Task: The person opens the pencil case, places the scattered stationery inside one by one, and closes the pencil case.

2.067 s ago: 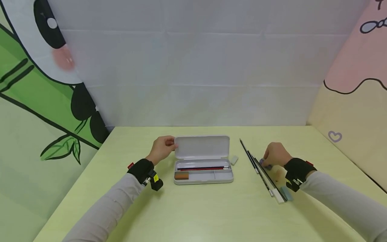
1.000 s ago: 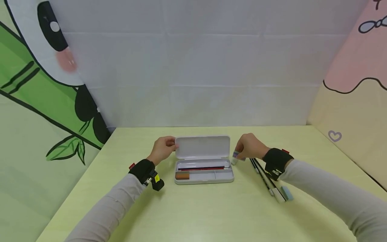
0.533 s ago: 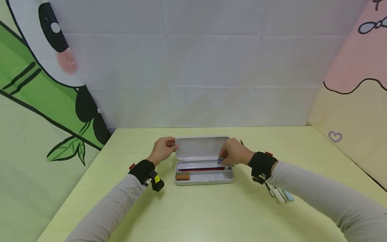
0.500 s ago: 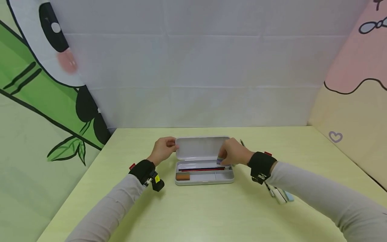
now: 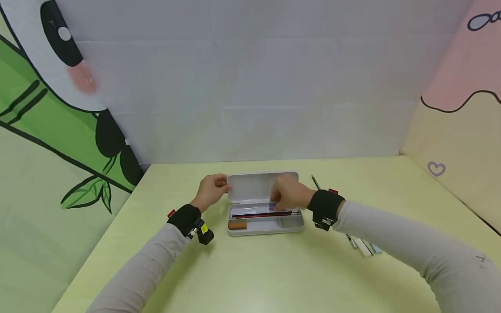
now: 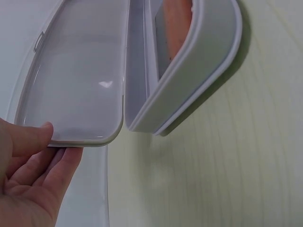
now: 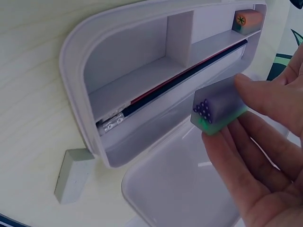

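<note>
A white pencil case (image 5: 266, 233) stands with its lid raised. My left hand (image 5: 210, 191) pinches the left edge of the lid (image 6: 75, 71), thumb on the inner face and fingers behind. Over the case's back compartment, my right hand (image 5: 290, 192) holds a purple-and-green eraser with a grape pattern (image 7: 215, 106) between thumb and fingertips. Inside the case lie a dark pencil and a red pencil (image 5: 258, 215), side by side. An orange eraser (image 5: 237, 225) sits in the front left compartment; the divided compartments to its right hold nothing.
A pale grey eraser (image 7: 75, 175) lies on the table beside the case's right end, hidden by my right hand in the head view. Further right are several pencils (image 5: 316, 181), partly under my right arm, with a white eraser (image 5: 364, 248) and a light blue eraser (image 5: 377, 249).
My right hand has carried the grape eraser leftward from beside the loose pencils to over the pencil case. My left hand has stayed at the lid.
</note>
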A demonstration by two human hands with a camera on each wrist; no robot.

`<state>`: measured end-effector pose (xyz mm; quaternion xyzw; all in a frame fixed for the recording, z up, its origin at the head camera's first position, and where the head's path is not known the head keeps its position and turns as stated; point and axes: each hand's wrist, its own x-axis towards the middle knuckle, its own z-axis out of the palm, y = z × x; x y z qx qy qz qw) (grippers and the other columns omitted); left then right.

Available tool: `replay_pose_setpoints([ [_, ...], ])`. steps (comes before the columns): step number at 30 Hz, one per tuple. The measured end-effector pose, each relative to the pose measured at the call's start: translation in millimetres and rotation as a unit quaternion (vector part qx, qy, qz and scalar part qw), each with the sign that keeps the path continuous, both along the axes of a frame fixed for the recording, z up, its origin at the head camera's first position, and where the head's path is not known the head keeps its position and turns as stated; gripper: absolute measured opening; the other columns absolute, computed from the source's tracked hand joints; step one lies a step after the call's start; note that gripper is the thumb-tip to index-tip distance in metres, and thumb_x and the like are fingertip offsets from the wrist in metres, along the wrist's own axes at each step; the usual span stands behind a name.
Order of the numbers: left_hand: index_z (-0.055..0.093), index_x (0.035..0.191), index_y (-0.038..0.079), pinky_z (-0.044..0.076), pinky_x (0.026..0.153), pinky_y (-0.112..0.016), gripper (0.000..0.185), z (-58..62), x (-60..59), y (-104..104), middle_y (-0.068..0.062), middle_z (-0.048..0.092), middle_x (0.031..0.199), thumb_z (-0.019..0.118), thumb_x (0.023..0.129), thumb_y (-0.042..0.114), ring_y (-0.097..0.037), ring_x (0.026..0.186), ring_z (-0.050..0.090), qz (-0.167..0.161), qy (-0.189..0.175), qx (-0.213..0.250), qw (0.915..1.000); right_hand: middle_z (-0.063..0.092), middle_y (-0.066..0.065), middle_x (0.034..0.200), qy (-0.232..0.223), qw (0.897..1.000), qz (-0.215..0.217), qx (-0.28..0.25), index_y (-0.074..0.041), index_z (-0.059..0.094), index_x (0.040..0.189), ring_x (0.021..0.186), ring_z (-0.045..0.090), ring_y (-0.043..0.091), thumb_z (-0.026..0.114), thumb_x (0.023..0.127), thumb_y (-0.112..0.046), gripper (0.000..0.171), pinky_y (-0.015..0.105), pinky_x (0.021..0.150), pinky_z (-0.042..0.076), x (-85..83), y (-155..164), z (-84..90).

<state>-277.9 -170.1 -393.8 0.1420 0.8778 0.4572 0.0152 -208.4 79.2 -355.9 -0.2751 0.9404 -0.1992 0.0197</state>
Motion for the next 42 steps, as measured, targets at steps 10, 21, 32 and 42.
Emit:
replay_pose_setpoints([
  [10, 0.061, 0.12, -0.005, 0.059, 0.083, -0.034, 0.03, -0.6, -4.6, 1, -0.026, 0.067, 0.112, 0.063, 0.092, 0.005, -0.034, 0.101, 0.069, -0.007, -0.004, -0.001, 1.0, 0.075, 0.004, 0.076, 0.003, 1.0, 0.023, 0.013, -0.005, 0.078, 0.08, 0.066, 0.063, 0.006, 0.085, 0.069, -0.006, 0.014, 0.017, 0.061, 0.051, -1.6, -17, -3.4],
  [21, 0.061, 0.12, -0.005, 0.059, 0.085, -0.036, 0.031, -2.3, -3.1, 2, -0.026, 0.067, 0.112, 0.063, 0.091, 0.005, -0.034, 0.102, 0.069, 0.001, -0.007, -0.001, 1.0, 0.074, 0.003, 0.077, 0.012, 0.997, 0.072, 0.015, -0.005, 0.077, 0.081, 0.067, 0.061, 0.006, 0.083, 0.071, -0.007, 0.012, 0.015, 0.063, 0.05, -2.9, -36, -15.1],
  [32, 0.059, 0.124, -0.005, 0.058, 0.087, -0.037, 0.034, -0.2, -3.4, 4, -0.026, 0.067, 0.114, 0.062, 0.092, 0.006, -0.035, 0.103, 0.068, -0.005, -0.008, 0.009, 0.9999, 0.074, 0.003, 0.074, 0.052, 0.993, 0.102, 0.014, -0.005, 0.077, 0.078, 0.064, 0.062, 0.005, 0.085, 0.068, -0.006, 0.013, 0.014, 0.06, 0.05, -7.1, -40, -24.6],
  [42, 0.061, 0.122, -0.005, 0.058, 0.087, -0.038, 0.032, -1.6, -3.5, 4, -0.027, 0.067, 0.112, 0.063, 0.091, 0.004, -0.035, 0.102, 0.068, 0.002, -0.004, 0.018, 0.9998, 0.074, 0.004, 0.077, 0.059, 0.992, 0.106, 0.033, -0.003, 0.077, 0.082, 0.066, 0.06, 0.007, 0.08, 0.073, -0.004, 0.009, 0.015, 0.059, 0.048, 1.1, -49, -27.4],
])
